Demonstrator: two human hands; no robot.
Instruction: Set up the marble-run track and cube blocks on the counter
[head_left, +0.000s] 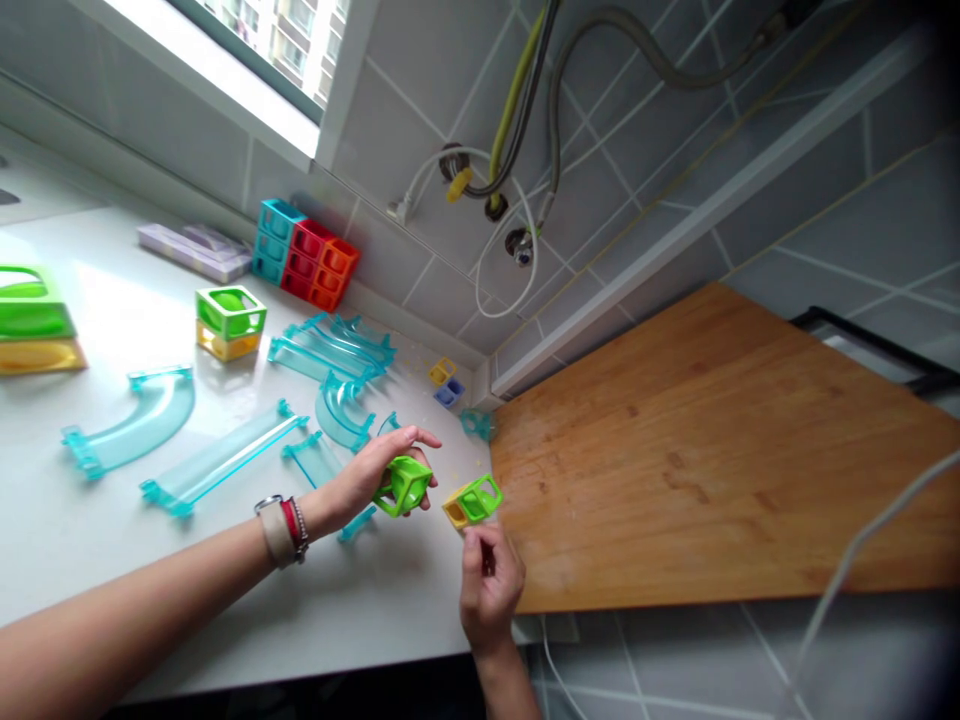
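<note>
I see my left hand [375, 472] pinching a hollow green plastic cube [405, 486] above the white counter [390, 590], near its right edge. My right hand [489, 580], fingers bunched, touches a green-and-yellow block [472, 502] beside the bare wooden board [705, 450]. Glossy turquoise track pieces [225, 455] crowd the left.

Cut off at the left edge: green-and-yellow plastic block stack [30, 320] on the white counter [90, 560]. Partly hidden behind the left hand [367, 478]: green open-frame plastic cube [406, 486] and a short translucent teal track piece [358, 524]. Too blurred to tell the shape: small teal piece [477, 424] beside the wooden board [712, 450]. Cropped at the top: grey hoses [592, 60].
</note>
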